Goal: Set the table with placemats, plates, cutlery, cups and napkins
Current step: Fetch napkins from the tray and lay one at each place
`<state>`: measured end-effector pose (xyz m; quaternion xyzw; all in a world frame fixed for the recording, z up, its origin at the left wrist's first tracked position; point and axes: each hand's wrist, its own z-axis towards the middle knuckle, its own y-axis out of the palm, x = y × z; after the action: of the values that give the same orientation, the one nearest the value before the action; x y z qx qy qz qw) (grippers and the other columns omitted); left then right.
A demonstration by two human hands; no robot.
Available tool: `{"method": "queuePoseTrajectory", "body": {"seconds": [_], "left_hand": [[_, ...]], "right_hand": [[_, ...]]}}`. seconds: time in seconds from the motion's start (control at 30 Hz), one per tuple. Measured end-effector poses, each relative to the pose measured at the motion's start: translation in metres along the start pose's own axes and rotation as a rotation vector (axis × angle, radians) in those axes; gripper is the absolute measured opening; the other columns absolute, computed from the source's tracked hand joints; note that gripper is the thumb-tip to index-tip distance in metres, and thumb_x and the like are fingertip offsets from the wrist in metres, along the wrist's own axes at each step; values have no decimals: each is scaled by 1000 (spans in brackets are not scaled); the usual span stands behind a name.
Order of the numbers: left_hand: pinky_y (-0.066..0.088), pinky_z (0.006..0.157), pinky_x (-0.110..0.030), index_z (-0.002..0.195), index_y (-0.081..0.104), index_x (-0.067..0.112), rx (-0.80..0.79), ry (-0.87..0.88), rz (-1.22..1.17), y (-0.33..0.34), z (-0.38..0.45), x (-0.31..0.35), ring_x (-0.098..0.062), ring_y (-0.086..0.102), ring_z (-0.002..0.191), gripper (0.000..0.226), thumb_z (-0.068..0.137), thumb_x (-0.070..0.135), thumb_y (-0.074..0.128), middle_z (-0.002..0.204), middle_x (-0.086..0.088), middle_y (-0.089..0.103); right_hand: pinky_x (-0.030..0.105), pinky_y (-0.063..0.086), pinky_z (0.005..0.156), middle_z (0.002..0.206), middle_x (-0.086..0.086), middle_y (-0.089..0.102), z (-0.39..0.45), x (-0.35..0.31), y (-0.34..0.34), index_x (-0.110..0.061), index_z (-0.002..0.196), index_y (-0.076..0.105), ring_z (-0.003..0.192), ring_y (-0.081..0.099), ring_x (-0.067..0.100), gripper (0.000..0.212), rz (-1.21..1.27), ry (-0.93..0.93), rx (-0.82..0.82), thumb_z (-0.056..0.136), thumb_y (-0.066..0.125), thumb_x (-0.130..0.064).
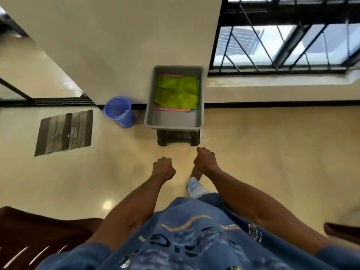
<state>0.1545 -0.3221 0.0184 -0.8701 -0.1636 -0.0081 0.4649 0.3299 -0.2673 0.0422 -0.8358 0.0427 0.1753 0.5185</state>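
- Left hand (163, 168): fingers clenched into a fist, grasping nothing.
- Right hand (205, 159): fingers likewise curled closed, empty.
- Grey plastic tub (171, 121): rectangular, rounded corners, set on a dark stool (178, 138) against the wall.
- Placemats (177, 92): flat stack inside the tub; top one lime green, pink edges beneath.
- Blue plastic bin (119, 112): ribbed, just beside the tub.
- Shirt print: illegible.

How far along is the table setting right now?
Nothing looks laid yet; no table shows. Both hands, left hand and right hand, are curled and hold nothing, short of the grey tub of folded green cloths. Everything remains.
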Motion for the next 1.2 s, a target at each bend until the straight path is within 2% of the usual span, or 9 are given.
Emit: {"method": "queuePoseTrajectory", "body": {"seconds": [0.33, 0.5, 0.63, 0.77, 0.87, 0.97, 1.07, 1.13, 1.2], "left_hand": [[46, 92, -39, 112, 60, 8, 103, -158, -254, -124, 137, 17, -36, 57, 111, 30, 85, 16, 53, 121, -16, 60], [46, 88, -37, 115, 59, 4, 55, -177, -324, -150, 188, 8, -37, 57, 112, 32, 87, 19, 58, 122, -18, 60], [47, 87, -38, 110, 60, 1, 1, -215, -418, -164, 241, -7, -40, 57, 111, 41, 83, 32, 55, 120, -23, 61], [46, 89, -37, 119, 59, 3, -26, -240, -534, -173, 296, -20, -39, 58, 111, 38, 84, 18, 62, 119, -23, 62], [48, 85, -38, 123, 56, 2, -57, -250, -630, -173, 337, -30, -40, 61, 106, 47, 80, 20, 64, 113, -25, 65], [47, 89, -39, 132, 53, 4, -97, -293, -674, -170, 373, -35, -41, 58, 113, 46, 89, 14, 65, 123, -25, 61], [43, 100, -41, 144, 45, 7, -150, -276, -657, -161, 409, -41, -40, 49, 126, 57, 91, 19, 64, 142, -22, 48], [35, 107, -34, 148, 38, 5, -219, -311, -647, -149, 435, -48, -37, 38, 136, 67, 90, 28, 63, 151, -20, 37], [29, 112, -34, 152, 30, 6, -265, -393, -668, -139, 457, -54, -36, 28, 142, 89, 77, 45, 60, 157, -17, 28]], "right_hand": [[40, 44, 90, 117, 17, 62, 170, -21, -99, -6, 114, 57, 108, 58, 37, 30, 14, -43, -32, 85, 58, -12], [39, 43, 88, 119, 17, 60, 219, -20, -108, -5, 117, 55, 107, 57, 37, 32, 30, -7, -98, 85, 55, -10], [44, 44, 92, 122, 17, 59, 258, -22, -112, -6, 123, 52, 109, 56, 37, 37, 79, 68, -120, 86, 51, -10], [49, 45, 95, 125, 18, 56, 299, -26, -108, -6, 129, 47, 112, 55, 37, 43, 116, 163, -171, 87, 50, -11], [49, 45, 98, 130, 18, 54, 333, -32, -98, -6, 136, 42, 115, 53, 36, 49, 132, 230, -223, 87, 49, -10], [47, 44, 100, 137, 18, 48, 363, -37, -88, -8, 146, 35, 121, 50, 36, 60, 152, 261, -278, 88, 49, -9], [47, 45, 101, 141, 18, 43, 387, -40, -74, -10, 149, 33, 123, 49, 37, 61, 157, 269, -322, 90, 49, -9], [46, 46, 101, 144, 17, 40, 402, -39, -62, -11, 150, 31, 125, 48, 38, 62, 148, 268, -348, 91, 49, -10], [45, 47, 97, 142, 18, 40, 414, -38, -53, -10, 148, 34, 122, 49, 39, 59, 134, 265, -351, 91, 49, -10]]}}
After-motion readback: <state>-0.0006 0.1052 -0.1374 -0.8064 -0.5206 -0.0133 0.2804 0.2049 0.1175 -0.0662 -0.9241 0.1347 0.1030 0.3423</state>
